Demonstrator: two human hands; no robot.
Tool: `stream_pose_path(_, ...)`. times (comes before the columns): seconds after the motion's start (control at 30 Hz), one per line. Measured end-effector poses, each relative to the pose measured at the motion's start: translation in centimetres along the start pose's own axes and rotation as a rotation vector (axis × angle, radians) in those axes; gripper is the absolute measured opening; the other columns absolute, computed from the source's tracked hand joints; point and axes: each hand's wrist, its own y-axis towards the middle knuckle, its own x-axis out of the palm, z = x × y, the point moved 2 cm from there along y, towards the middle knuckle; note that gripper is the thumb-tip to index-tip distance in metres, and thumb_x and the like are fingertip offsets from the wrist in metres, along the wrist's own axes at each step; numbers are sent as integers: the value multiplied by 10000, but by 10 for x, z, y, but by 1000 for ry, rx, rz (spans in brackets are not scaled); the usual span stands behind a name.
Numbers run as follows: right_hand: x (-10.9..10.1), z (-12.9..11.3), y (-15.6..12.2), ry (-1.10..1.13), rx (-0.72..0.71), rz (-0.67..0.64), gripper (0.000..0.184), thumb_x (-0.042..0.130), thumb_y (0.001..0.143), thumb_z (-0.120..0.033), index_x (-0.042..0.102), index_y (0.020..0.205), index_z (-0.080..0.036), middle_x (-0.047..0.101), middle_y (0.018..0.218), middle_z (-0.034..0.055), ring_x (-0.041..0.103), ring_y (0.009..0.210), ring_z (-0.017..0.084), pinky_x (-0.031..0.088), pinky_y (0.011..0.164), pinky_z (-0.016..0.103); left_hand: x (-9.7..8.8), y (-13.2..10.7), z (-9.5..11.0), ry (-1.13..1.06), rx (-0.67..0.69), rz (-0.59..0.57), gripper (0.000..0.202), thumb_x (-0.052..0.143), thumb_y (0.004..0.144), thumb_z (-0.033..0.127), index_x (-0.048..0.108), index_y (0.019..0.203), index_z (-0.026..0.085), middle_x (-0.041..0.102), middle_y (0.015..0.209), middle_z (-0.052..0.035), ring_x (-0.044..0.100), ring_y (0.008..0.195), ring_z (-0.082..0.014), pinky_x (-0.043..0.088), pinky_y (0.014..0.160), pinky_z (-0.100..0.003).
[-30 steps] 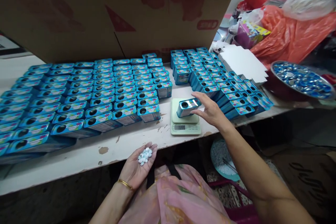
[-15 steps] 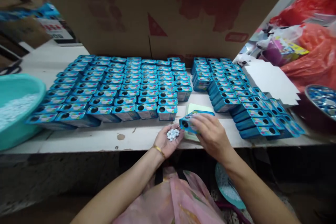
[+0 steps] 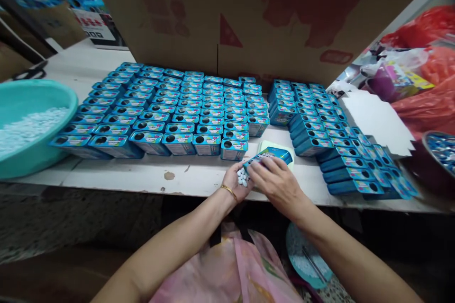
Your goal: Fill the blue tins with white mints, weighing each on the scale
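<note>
My left hand is cupped palm up near the table's front edge, holding a small heap of pale blue-white candies. Just to its right, my right hand grips a blue tin box from above. The tin is tilted, with its near end over the left palm, partly covering the candies. Fingers hide the opening of this tin. Beneath the tin lies a pale green, flat-topped object, mostly covered; I cannot make out what it is.
Rows of blue tins with round holes stand at left and right. A turquoise basin of candies is far left; a smaller bowl sits below the table. A large cardboard box rises behind; a dark bowl is right.
The view has turned slightly. My right hand has brought the tin's near end closer over my left palm, so fewer candies show. Both hands keep their hold.
</note>
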Motion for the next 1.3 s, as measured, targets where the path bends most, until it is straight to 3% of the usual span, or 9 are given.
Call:
stream_pose_path(0.17,4,42,-17,364,387,200,341,554,736,-175,481,1068,-205,540,1053,67,466,976,235,381,831,394,-3,4,4,-21,13,80,96,481,736,132,548,780,80,607,699,-71,604,710,-144,505,630,-250)
stream_pose_path(0.37,24,75,-47,626,643,400,335,578,721,-299,485,1029,-207,544,984,54,524,883,212,433,763,369,-8,1,9,11,19,127,128,500,733,150,560,820,80,609,721,-89,610,750,-168,518,615,-260)
stream_pose_path(0.47,14,63,-44,563,591,402,325,566,732,-255,484,1044,-218,545,999,58,510,917,223,423,791,391,-5,0,6,26,12,115,132,501,727,139,562,826,78,616,734,-97,609,773,-179,519,651,-288)
stream_pose_path(0.63,-12,25,-23,300,260,150,373,447,786,-116,455,1142,-228,523,1122,54,423,1058,236,332,909,418,4,2,-1,43,7,58,121,489,731,129,565,814,84,625,708,-74,609,682,-162,515,625,-305)
stream_pose_path(0.8,-2,24,-24,259,269,75,370,459,768,-120,467,1131,-190,516,1124,68,428,1027,249,344,890,421,6,1,-1,36,38,38,102,486,730,115,565,790,90,633,725,-71,606,721,-169,509,669,-323)
stream_pose_path(1.0,14,46,-35,454,491,311,333,563,728,-186,494,1053,-206,540,1034,50,468,971,212,387,854,357,2,3,-3,18,28,62,111,495,728,133,566,788,73,621,740,-97,603,770,-183,504,707,-329)
stream_pose_path(1.13,31,75,-41,593,684,485,365,606,705,-293,492,1036,-190,551,963,49,529,874,195,441,769,334,2,11,1,12,20,77,123,470,749,160,559,800,92,603,749,-86,599,765,-173,513,634,-286)
stream_pose_path(1.23,36,84,-56,506,748,590,440,608,698,-337,475,1087,-183,526,1039,76,507,960,224,427,812,378,-4,9,8,18,-20,76,101,474,746,155,554,785,107,581,739,-76,588,682,-140,484,507,-211)
stream_pose_path(1.3,35,71,-71,327,734,646,488,610,704,-302,447,1152,-197,461,1155,98,426,1081,253,359,897,425,-13,2,14,27,-59,73,99,483,742,155,553,793,109,569,758,-86,573,648,-132,454,449,-190)
